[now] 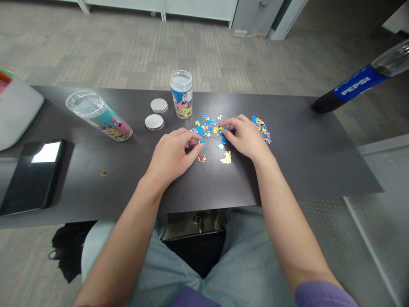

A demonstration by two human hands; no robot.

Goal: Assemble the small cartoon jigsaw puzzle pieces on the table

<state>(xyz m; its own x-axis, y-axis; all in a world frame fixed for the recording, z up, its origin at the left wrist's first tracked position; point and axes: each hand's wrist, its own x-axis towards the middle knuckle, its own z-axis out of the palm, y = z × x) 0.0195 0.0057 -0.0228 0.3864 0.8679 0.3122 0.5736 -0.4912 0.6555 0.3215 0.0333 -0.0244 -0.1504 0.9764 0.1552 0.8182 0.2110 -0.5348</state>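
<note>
My left hand (175, 152) rests low over the dark table, its thumb and index finger closed on a small blue puzzle piece (203, 143). On the right, my right hand (245, 135) has thumb and index fingertips together at a yellow puzzle piece (221, 128) on the edge of the loose pile. That pile of blue and yellow puzzle pieces (208, 126) lies between and beyond the hands. Nearer to me are a joined yellow cluster (226, 157), a red piece (202, 158) and a light blue piece (220, 146). A second pile (262, 128) sits partly behind my right hand.
A clear-topped cartoon canister (182, 96) stands at the back; another canister (105, 117) is further left. White round lids (154, 122) lie between them. A black tablet-like device (32, 175) is at the left, a Pepsi bottle (359, 85) at the right end of the table (313, 153).
</note>
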